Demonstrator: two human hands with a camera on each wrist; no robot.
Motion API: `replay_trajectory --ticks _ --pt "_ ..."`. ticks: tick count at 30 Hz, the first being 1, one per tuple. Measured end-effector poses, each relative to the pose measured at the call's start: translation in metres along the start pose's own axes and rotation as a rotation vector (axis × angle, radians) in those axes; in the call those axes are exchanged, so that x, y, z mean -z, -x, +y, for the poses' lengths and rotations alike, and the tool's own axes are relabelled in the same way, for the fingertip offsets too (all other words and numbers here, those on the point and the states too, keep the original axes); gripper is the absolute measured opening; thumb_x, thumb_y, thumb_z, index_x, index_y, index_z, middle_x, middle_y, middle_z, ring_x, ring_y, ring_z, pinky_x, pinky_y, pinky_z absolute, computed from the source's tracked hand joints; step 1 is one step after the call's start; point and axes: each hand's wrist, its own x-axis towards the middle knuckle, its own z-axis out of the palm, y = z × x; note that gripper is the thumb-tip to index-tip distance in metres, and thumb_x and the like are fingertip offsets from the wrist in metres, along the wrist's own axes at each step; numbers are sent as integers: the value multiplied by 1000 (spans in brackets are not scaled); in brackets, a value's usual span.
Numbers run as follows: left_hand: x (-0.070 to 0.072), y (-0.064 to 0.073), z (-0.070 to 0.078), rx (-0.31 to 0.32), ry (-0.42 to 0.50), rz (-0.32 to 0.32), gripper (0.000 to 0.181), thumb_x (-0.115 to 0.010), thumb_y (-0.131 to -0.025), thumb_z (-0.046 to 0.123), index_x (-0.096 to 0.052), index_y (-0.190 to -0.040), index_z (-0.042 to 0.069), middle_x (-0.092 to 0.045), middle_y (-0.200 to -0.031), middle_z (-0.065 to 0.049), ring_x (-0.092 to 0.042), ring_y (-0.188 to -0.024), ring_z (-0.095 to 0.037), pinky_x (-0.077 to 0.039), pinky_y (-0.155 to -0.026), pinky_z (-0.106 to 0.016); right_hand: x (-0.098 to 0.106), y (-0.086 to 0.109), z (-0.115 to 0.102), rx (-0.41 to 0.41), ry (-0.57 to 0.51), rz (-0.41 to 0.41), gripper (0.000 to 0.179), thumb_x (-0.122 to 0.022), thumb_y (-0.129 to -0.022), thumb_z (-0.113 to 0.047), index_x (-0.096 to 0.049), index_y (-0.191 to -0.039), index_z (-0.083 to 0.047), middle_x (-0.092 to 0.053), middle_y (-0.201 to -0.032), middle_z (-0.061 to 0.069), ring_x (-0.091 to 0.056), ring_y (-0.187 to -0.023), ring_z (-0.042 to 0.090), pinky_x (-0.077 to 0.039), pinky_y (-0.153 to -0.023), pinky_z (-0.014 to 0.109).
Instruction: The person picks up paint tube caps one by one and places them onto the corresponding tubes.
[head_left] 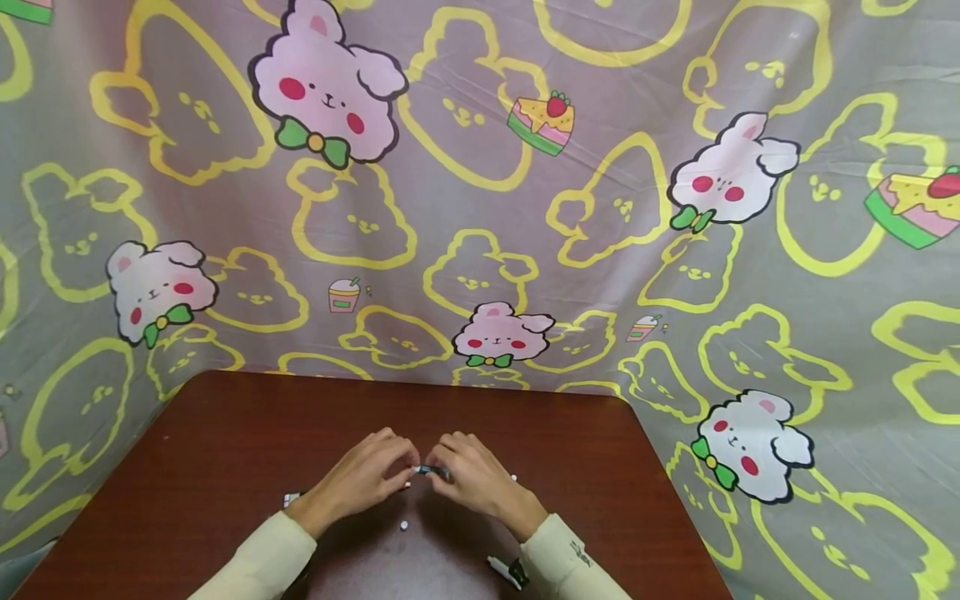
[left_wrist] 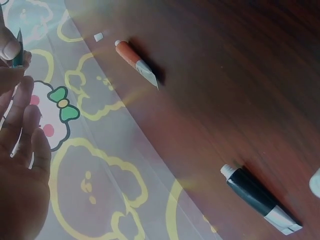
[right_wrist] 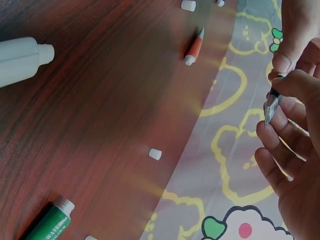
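Above the table, both hands hold one small paint tube [head_left: 425,470], blue-green with a silver crimped tail. My right hand [head_left: 472,473] pinches its body between thumb and finger; the tail [right_wrist: 271,106] points out past the thumb in the right wrist view. With thumb and fingertips, my left hand [head_left: 367,467] pinches the tube's other end, where a bit of white shows in the head view. That end is mostly hidden by the fingers. In the left wrist view, the lower fingers of the left hand [left_wrist: 22,165] spread away from the tube.
An orange paint tube [left_wrist: 131,56], a black paint tube [left_wrist: 255,197] and a green paint tube [right_wrist: 50,222] lie on the brown table [head_left: 247,433]. Small white caps [right_wrist: 155,154] are scattered about. A white bottle [right_wrist: 20,60] lies nearby. A patterned cloth [head_left: 465,208] hangs behind the table.
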Motion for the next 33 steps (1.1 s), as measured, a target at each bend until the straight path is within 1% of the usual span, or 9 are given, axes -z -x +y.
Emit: replay_trajectory --ticks 4,8,12,17,20,25,27,30,33 --pt "1 0 1 40 13 -20 21 -88 -92 23 -72 -105 24 -70 -97 13 -58 -93 -5 -53 -82 -34 0 -1 -1 2 0 4 12 -84 -95 -26 -76 -102 -20 -68 -97 -9 -62 -92 10 -50 -82 28" --pt "2 0 2 104 25 -41 13 -83 -98 28 -75 -108 26 -69 -97 16 -57 -91 -3 -52 -80 -32 1 -1 -1 -1 5 4 12 -83 -96 -27 -76 -102 -21 -68 -98 -9 -62 -92 10 -50 -81 28" --pt "2 2 1 134 21 -58 6 -78 -102 31 -76 -107 27 -66 -93 19 -54 -87 -1 -49 -78 -29 1 -1 -2 -2 0 1 12 -84 -96 -27 -76 -102 -20 -68 -97 -9 -61 -92 10 -49 -80 28" --pt "2 4 2 116 14 -62 6 -76 -103 32 -76 -102 26 -64 -92 17 -55 -86 -2 -49 -77 -29 2 -1 -3 3 5 -1 12 -84 -96 -27 -76 -102 -21 -67 -97 -9 -61 -91 10 -49 -80 27" --pt "1 4 3 85 9 -41 6 -81 -100 28 -75 -100 25 -65 -93 15 -56 -86 -3 -50 -77 -30 2 -1 -3 6 12 2 12 -84 -95 -27 -76 -102 -21 -68 -97 -9 -61 -91 10 -49 -80 27" --pt "0 3 2 41 0 -5 15 -87 -94 20 -74 -101 24 -65 -92 13 -56 -86 -4 -51 -77 -30 2 -1 -3 9 14 18 13 -85 -94 -26 -76 -102 -20 -68 -96 -9 -61 -91 10 -49 -80 28" --pt "0 2 2 37 -1 1 18 -88 -92 20 -74 -102 23 -66 -93 12 -57 -87 -5 -51 -78 -31 1 -1 -2 9 15 24 13 -85 -94 -26 -76 -102 -21 -68 -96 -9 -61 -91 10 -48 -80 28" --pt "-1 2 2 55 6 -3 21 -89 -92 22 -74 -107 23 -69 -97 13 -59 -90 -6 -52 -80 -33 0 -1 -1 10 21 31 13 -85 -94 -27 -76 -102 -21 -68 -96 -9 -61 -91 10 -48 -79 27" --pt "0 2 2 109 14 -22 19 -86 -96 28 -74 -111 26 -70 -99 15 -59 -90 -5 -52 -80 -33 0 0 -1 13 21 36 14 -85 -94 -27 -76 -103 -20 -68 -97 -9 -61 -91 10 -49 -80 27"
